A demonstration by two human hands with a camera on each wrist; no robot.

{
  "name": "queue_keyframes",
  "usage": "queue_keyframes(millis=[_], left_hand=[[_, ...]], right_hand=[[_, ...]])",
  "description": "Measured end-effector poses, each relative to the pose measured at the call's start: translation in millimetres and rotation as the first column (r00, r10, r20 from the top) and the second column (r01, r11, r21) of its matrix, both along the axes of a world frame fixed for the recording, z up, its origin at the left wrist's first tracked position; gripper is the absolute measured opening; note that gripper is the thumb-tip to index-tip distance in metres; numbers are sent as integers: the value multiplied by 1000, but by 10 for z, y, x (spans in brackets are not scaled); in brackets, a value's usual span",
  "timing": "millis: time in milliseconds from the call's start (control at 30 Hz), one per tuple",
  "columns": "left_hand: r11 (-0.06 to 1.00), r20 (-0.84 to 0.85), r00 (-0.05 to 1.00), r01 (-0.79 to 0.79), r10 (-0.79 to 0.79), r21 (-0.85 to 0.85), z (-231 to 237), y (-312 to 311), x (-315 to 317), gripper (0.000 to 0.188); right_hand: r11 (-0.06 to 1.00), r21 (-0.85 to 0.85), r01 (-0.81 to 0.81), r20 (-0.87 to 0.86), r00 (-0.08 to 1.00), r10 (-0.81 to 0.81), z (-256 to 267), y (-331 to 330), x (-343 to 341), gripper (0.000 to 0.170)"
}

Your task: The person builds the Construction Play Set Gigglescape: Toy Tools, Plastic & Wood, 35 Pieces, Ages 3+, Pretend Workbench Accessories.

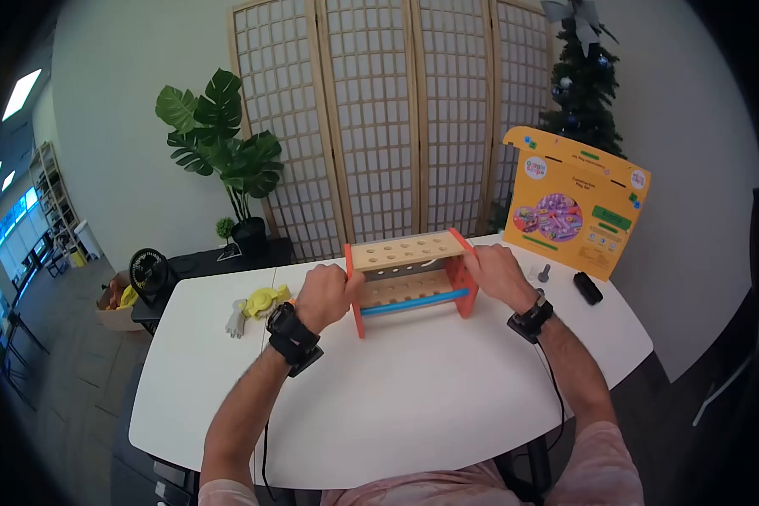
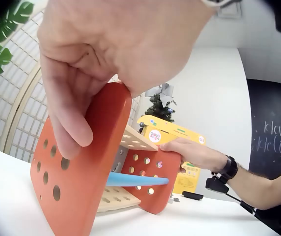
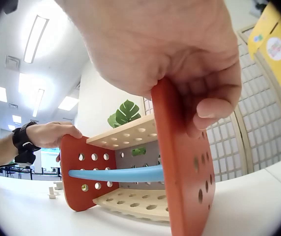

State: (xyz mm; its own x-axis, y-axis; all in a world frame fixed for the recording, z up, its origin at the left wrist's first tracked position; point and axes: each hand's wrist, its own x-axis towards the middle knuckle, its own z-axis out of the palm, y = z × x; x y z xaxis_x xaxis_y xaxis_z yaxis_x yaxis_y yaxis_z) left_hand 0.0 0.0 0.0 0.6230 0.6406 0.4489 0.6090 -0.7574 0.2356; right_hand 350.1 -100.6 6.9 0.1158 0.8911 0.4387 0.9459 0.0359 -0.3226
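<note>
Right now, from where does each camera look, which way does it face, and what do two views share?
Head: worn on the head, facing forward and down at the wooden rack; left hand, right hand and forearms show.
Left wrist: on that wrist, facing across the rack toward the yellow box; left hand close, right hand beyond.
Right wrist: on that wrist, facing across the rack, ceiling lights behind; right hand close, left hand beyond.
Shared: both wrist views show the blue bar and red side panels.

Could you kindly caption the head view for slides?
Left hand and right hand grip a rack by its red sides at a table.
</note>
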Motion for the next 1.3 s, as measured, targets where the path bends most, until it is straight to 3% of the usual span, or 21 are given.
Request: queue_keyframes(millis=[67,200,267,333,400,433,667,733,767,800,833,867,933,1000,1067,1300], left_hand=[[981,15,999,39,-43,191,-52,121,17,63],[978,14,998,50,-54,204,-61,217,38,61],[1000,-164,987,12,-7,28,51,166,46,9],[999,-177,984,24,-17,39,78,160,82,11],[934,-69,988,-155,140,-323,147,118,120,12],[999,-229,973,-28,21,-25,131,125,86,16],[999,-252,968,-7,-3,-38,124,122,113,16],[936,-76,989,-144,126,-322,165,54,145,27],[935,-79,989,-143,124,-326,123,74,122,27],[975,-81,995,-80,64,-207,69,125,79,41],[996,-90,996,-13,5,-85,36,152,57,55],[996,-91,996,-11,3,-87,115,47,69,55],[889,41,977,-173,209,-423,310,-196,68,77],[884,47,974,-179,220,-433,386,-291,-53,78],[874,45,972,-187,231,-449,365,-317,-239,80],[896,86,950,-250,300,-366,184,-350,-1056,63]], right_hand=[[1000,10,-14,23,1000,14,-8,36,21,48],[999,-52,-8,6,1000,9,63,57,12,50],[996,-88,12,-20,1000,-14,59,88,13,50],[997,-77,14,-23,1000,-15,12,123,48,49],[998,-60,9,-29,1000,-11,-4,143,76,49],[997,-80,6,-54,998,-11,-1,148,79,48],[988,-148,34,-52,998,-42,99,78,54,46],[987,-159,37,-47,998,-45,81,111,94,49],[985,-166,39,-43,998,-47,68,110,101,53],[985,-169,40,-45,998,-48,61,82,117,53],[984,-179,-18,-132,991,-6,126,3,93,59],[980,-184,-76,-219,975,35,172,-53,82,66],[978,-201,-50,-238,971,1,216,-101,199,71],[974,-224,-22,-258,965,-38,269,-185,369,77],[974,-209,92,-233,962,-141,324,-291,571,70],[976,-160,147,-276,943,-187,102,-510,1544,45]])
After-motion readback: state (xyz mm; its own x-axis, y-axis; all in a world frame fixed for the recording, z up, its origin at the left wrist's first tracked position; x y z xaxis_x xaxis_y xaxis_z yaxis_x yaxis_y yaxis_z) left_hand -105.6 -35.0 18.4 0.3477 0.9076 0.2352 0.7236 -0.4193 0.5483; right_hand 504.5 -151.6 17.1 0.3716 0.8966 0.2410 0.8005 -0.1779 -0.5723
